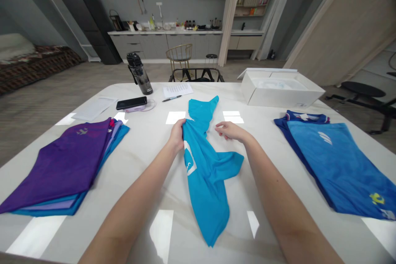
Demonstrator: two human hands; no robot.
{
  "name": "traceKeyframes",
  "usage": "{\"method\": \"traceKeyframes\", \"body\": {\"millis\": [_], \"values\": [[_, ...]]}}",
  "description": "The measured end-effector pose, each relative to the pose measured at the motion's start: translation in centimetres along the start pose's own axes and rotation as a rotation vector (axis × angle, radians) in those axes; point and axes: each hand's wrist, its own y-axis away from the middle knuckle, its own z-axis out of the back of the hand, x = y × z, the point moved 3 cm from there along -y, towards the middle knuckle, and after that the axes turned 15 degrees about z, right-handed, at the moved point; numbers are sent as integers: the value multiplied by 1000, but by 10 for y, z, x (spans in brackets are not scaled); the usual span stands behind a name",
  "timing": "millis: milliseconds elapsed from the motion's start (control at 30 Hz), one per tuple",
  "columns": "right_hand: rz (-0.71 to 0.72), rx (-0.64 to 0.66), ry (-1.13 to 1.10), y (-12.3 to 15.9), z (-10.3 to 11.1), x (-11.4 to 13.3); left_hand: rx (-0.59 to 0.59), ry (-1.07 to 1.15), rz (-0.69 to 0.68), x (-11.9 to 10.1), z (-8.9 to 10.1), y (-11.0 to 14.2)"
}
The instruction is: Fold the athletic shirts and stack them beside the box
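A bright blue T-shirt with a white print lies bunched lengthwise in the middle of the table, one sleeve sticking out to the right. My left hand grips its left edge above the print, thumb on top. Just right of the shirt, my right hand hovers with its fingers apart and nothing in them; it does not touch the cloth. On the left is a stack of folded shirts with a purple shirt on top. A blue shirt rests over a navy one on the right.
An open white box stands at the table's far right. Along the far left are a dark water bottle, a black phone, a pen and papers. Chairs and a kitchen counter are beyond the white table.
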Motion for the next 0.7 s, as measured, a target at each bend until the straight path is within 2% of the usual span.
{"method": "traceKeyframes", "body": {"millis": [100,200,233,300,367,400,433,567,700], "values": [[98,243,-33,4,-19,18,-157,-218,-67,0,19,-2],[172,439,37,10,-31,32,-283,-603,-385,-9,20,7],[166,489,87,12,-34,36,-268,-746,-519,-12,15,13],[110,593,199,18,-42,43,-102,-999,-706,-14,2,23],[54,712,284,25,-55,52,123,-1177,-725,-10,-10,31],[49,771,311,29,-63,58,189,-1246,-695,-7,-14,33],[63,829,322,33,-71,64,207,-1313,-656,-3,-16,34],[88,1072,213,53,-104,89,44,-1512,-566,11,-21,37],[-12,1253,-18,73,-116,106,-71,-1567,-595,21,-26,40]]}}
